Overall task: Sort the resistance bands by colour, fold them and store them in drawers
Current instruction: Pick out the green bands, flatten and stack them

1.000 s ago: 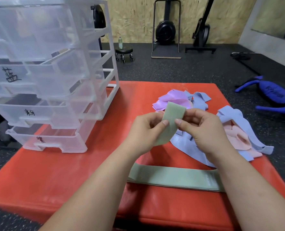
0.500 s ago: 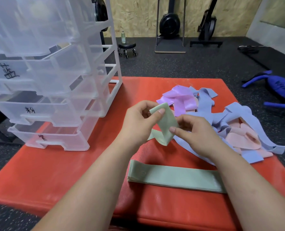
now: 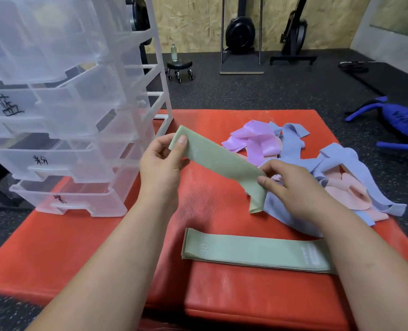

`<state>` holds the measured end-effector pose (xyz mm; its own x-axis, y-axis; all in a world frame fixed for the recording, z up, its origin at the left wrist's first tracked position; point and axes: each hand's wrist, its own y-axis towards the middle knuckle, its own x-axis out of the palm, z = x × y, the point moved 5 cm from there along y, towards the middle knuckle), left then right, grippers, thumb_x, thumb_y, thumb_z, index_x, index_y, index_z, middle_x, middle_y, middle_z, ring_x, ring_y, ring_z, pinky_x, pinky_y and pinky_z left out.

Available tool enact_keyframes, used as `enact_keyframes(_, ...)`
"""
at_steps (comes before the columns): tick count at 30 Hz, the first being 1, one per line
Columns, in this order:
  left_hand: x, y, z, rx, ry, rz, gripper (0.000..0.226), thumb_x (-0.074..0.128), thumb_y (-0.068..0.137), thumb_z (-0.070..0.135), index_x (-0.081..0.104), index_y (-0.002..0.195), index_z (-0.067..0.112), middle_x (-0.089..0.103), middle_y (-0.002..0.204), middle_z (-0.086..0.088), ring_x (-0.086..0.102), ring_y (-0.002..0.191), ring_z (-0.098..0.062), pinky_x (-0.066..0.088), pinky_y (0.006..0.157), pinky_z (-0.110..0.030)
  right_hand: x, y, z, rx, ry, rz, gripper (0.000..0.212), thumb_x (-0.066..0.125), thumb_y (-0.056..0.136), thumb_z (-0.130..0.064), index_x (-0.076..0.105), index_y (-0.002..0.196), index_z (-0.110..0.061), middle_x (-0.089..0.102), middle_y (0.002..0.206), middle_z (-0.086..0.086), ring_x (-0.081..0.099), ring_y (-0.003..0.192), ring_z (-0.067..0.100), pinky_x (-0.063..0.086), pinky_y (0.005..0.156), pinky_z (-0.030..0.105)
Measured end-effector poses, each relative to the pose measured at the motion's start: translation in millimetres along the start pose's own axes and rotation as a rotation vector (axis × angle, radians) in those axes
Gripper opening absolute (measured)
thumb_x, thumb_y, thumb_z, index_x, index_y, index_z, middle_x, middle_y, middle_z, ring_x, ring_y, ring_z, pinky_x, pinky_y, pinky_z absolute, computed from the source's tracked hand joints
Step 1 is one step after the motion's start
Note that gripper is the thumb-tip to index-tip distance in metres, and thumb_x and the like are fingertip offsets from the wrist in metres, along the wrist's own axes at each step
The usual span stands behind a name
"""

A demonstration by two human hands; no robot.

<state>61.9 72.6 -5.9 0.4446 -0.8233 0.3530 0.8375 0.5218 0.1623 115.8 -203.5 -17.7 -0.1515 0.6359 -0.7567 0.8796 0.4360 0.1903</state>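
Note:
I hold a pale green resistance band [image 3: 218, 162] stretched out above the red mat [image 3: 102, 247]. My left hand [image 3: 161, 163] pinches its upper left end; my right hand [image 3: 291, 187] pinches it near the other end, whose tail hangs down. A second green band [image 3: 255, 252] lies flat on the mat below my hands. A heap of bands lies to the right: purple [image 3: 255, 140], blue [image 3: 293, 137] and pink [image 3: 346, 192]. The clear plastic drawer unit [image 3: 66, 115] stands at the mat's left, its labelled drawers pulled partly out.
The mat lies on a dark rubber gym floor. A blue padded piece of gym gear [image 3: 401, 125] lies off the mat at the right. A small wheeled stool [image 3: 180, 68] with a bottle and black machines stand by the far wooden wall.
The green band was bunched between my two hands close together. My hands have moved apart and drawn it out into a long strip, left end up towards the drawers.

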Motion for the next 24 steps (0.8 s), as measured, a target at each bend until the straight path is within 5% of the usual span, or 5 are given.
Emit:
enact_keyframes(5, -12.3, 3.6, -13.9, -0.123, 0.138, 0.01, 0.008, 0.076, 0.097, 0.023, 0.075, 0.104, 0.019, 0.077, 0.097, -0.003, 0.069, 0.084, -0.013, 0.053, 0.075, -0.031, -16.9, -6.9, 3.6, -0.03, -0.139, 0.132, 0.005, 0.062, 0.1, -0.038, 0.058, 0.1, -0.039, 0.067, 0.091, -0.009, 0.058, 0.09, 0.018, 0.047, 0.079, 0.043)
enact_keyframes(11, -20.1, 0.4, -14.2, -0.149, 0.378, -0.137, 0.011, 0.077, 0.097, 0.022, 0.079, 0.107, 0.019, 0.081, 0.102, -0.006, 0.069, 0.083, -0.009, 0.051, 0.076, -0.032, -38.3, -23.8, -5.1, -0.136, -0.218, 0.248, 0.01, 0.064, 0.1, -0.028, 0.07, 0.105, -0.021, 0.059, 0.088, -0.013, 0.057, 0.094, 0.022, 0.043, 0.076, 0.041)
enact_keyframes(17, -22.2, -12.4, 0.7, -0.053, 0.351, -0.06, 0.008, 0.075, 0.098, 0.022, 0.08, 0.104, 0.019, 0.08, 0.103, -0.009, 0.065, 0.081, -0.01, 0.053, 0.073, -0.028, -42.1, -42.0, -11.4, -0.102, -0.157, 0.075, 0.018, 0.082, 0.088, -0.035, 0.071, 0.102, -0.03, 0.065, 0.081, -0.011, 0.061, 0.082, 0.012, 0.048, 0.076, 0.036)
enact_keyframes(21, -32.1, -18.6, 8.1, -0.046, 0.344, 0.003, 0.01, 0.076, 0.097, 0.025, 0.08, 0.105, 0.019, 0.077, 0.095, -0.001, 0.06, 0.075, -0.009, 0.052, 0.074, -0.03, -48.3, -52.1, 4.5, -0.061, -0.226, 0.025, 0.027, 0.083, 0.086, -0.023, 0.066, 0.093, -0.042, 0.067, 0.085, -0.016, 0.062, 0.083, -0.001, 0.047, 0.076, 0.019)
enact_keyframes(24, -33.6, -29.8, 9.7, -0.054, 0.362, -0.026, 0.008, 0.076, 0.097, 0.022, 0.08, 0.103, 0.018, 0.075, 0.089, -0.001, 0.059, 0.073, -0.009, 0.05, 0.073, -0.03, -59.1, -59.9, 7.1, -0.062, -0.18, 0.096, 0.015, 0.073, 0.095, -0.023, 0.067, 0.094, -0.037, 0.064, 0.094, -0.015, 0.059, 0.09, -0.001, 0.049, 0.081, 0.031)
